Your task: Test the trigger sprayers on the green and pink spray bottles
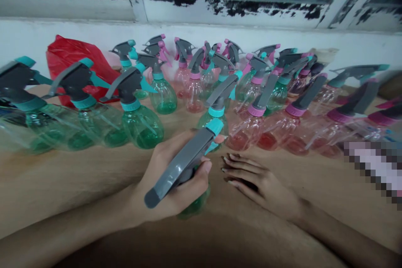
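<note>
My left hand (pixel 176 176) is wrapped round the neck of a green spray bottle (pixel 196 203) near the table's front edge. Its grey trigger head with a turquoise nozzle (pixel 215 126) points away from me, and its long grey rear end slants down toward my wrist. Most of the bottle's body is hidden under the hand and head. To the right, my right hand (pixel 262 180) rests on the table, fingers stretched out and apart, holding nothing. Just beyond the held bottle stands another green spray bottle (pixel 216 112) with a turquoise collar.
Several green spray bottles (pixel 143 127) line the left side. Several pink ones (pixel 243 132) line the right, with mixed rows behind. A red plastic bag (pixel 73 56) sits at the back left, before a white wall (pixel 28 31) under windows. A pixelated patch covers the right edge.
</note>
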`<state>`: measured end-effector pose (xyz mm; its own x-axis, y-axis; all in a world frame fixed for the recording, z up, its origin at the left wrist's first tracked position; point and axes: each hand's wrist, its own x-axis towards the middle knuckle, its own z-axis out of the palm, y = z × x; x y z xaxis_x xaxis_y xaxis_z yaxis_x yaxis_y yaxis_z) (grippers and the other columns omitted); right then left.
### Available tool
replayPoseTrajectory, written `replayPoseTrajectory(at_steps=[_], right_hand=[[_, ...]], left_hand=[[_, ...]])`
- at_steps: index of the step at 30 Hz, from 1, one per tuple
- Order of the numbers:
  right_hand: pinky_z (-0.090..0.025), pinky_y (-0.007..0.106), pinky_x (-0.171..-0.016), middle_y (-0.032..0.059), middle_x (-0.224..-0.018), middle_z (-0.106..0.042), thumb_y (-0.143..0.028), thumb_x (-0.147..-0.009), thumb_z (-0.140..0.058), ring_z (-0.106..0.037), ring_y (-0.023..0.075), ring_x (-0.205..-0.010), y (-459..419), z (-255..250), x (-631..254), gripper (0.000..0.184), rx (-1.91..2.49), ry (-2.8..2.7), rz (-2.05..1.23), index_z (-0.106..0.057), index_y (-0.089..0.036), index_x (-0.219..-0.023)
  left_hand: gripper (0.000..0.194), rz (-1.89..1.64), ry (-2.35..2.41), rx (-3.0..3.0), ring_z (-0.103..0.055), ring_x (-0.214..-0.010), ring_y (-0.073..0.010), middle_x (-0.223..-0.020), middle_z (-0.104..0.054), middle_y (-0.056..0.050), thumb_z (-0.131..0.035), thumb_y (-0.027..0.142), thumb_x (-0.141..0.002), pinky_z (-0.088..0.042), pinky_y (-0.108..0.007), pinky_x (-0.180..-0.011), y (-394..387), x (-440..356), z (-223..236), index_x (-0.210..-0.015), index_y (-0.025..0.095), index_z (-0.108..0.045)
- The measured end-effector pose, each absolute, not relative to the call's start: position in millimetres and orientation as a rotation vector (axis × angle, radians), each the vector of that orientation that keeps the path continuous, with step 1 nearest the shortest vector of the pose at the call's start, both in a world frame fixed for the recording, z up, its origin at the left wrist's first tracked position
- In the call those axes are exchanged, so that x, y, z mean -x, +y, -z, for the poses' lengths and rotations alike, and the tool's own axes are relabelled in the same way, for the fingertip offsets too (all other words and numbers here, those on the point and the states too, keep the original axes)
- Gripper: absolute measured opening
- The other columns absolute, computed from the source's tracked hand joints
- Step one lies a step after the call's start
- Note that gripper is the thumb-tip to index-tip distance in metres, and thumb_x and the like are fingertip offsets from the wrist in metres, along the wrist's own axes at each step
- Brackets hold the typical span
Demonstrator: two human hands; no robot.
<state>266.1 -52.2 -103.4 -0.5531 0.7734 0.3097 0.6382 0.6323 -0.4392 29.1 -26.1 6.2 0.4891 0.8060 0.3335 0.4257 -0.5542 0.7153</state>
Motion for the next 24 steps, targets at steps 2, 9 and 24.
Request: replayPoseTrajectory(at_steps=[2, 9, 24], right_hand=[[-0.039, 0.046, -0.107, 0.0028, -0.131, -0.058, -0.029, -0.094, -0.049, -0.044, 0.0206, -0.129, -51.9, 103.4, -266.2, 0.029, 1.114, -2.38, -0.39, -0.06, -0.026, -0.12], [-0.037, 0.045, -0.109, 0.0018, -0.134, -0.056, -0.029, -0.094, -0.048, -0.041, 0.0197, -0.132, -52.0, 102.1, -267.0, 0.029, 1.122, -2.404, -0.402, -0.059, -0.025, -0.121], [-0.037, 0.044, -0.11, 0.0027, -0.134, -0.055, -0.027, -0.095, -0.047, -0.041, 0.0194, -0.131, -52.2, 104.9, -267.5, 0.03, 1.101, -2.43, -0.33, -0.059, -0.023, -0.122]], left_hand=[[0.021, -0.935, 0.999, -2.185, -0.061, -0.063, -0.0173, -0.078, -0.063, 0.001, -0.052, 0.023, -0.078, -0.054, -0.031, -0.066, -25.5, -29.4, -6.4, -0.096, 0.029, -0.06], [0.032, -1.002, 0.938, -2.155, -0.063, -0.072, -0.0177, -0.091, -0.066, 0.0, -0.054, 0.019, -0.076, -0.055, -0.03, -0.069, -24.4, -29.7, -3.1, -0.105, 0.029, -0.062], [0.024, -0.894, 0.86, -2.221, -0.057, -0.057, -0.0164, -0.073, -0.062, 0.001, -0.05, 0.017, -0.074, -0.049, -0.031, -0.059, -23.4, -19.0, -6.4, -0.094, 0.027, -0.059]])
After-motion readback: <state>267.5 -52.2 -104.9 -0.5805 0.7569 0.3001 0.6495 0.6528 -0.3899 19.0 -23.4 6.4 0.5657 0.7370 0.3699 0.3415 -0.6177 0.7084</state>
